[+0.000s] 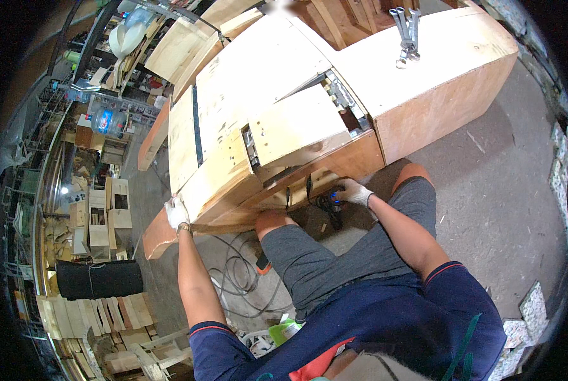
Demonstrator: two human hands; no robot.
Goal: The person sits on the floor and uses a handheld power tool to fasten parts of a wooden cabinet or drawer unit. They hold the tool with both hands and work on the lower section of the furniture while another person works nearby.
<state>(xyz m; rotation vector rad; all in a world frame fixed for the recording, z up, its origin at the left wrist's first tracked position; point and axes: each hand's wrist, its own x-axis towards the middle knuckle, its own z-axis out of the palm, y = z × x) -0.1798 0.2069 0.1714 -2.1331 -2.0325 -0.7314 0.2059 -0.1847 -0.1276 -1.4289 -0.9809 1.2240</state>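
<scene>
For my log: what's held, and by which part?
The right hand seems to hold a black tool by its blue part; the left hand rests on a pale wooden frame.

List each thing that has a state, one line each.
Pale wooden furniture frame: openings uncovered.
Silver metal fittings: exposed in openings.
White-gloved left hand: against frame's near-left corner.
Dark handheld tool with blue parts: low beside frame, on/off unclear.
White-gloved right hand: at tool, grip unclear.
Silver metal wrenches: lying together atop wood.
Black cylindrical roll: rolled, tied.
Thin grey cable: loosely looped.
</scene>
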